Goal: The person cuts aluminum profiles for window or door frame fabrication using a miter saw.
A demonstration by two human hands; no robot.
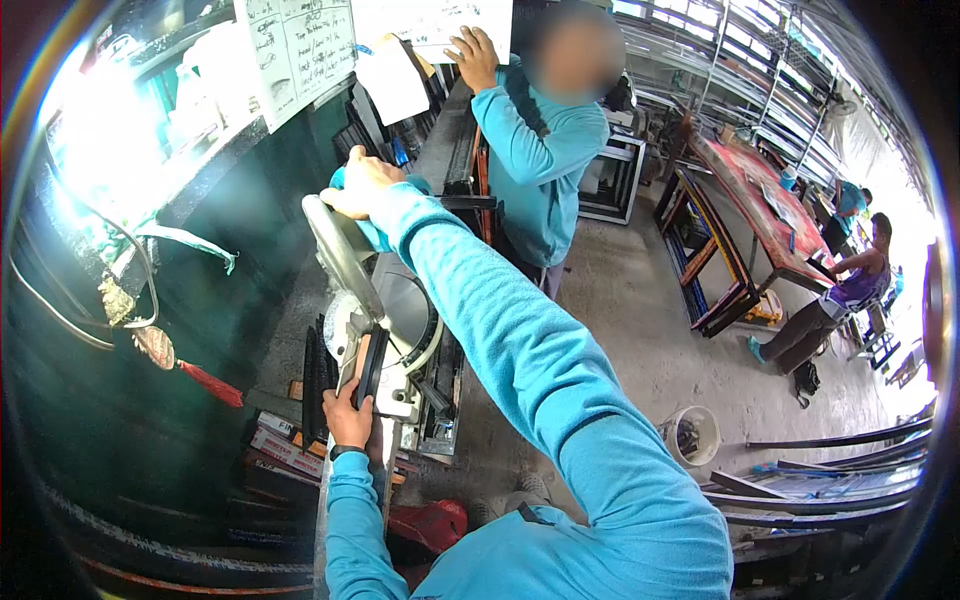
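A miter saw (343, 262) with a round pale blade guard stands on the bench ahead of me. My right hand (372, 184) is closed at the top of the saw, around its handle, which the fingers mostly hide; something teal shows just beneath. Lower down, my left hand (348, 416) grips a dark, narrow profile bar (371, 366) lying on the saw's base (402, 392), close to the guard. A dark band circles the left wrist.
A co-worker (545, 160) stands beyond the saw, one hand raised to a paper sheet (430, 25). Stacked profiles (285, 445) lie left of the bench. A white bucket (690, 435) stands on the floor at right. Two people work near a red table (750, 205).
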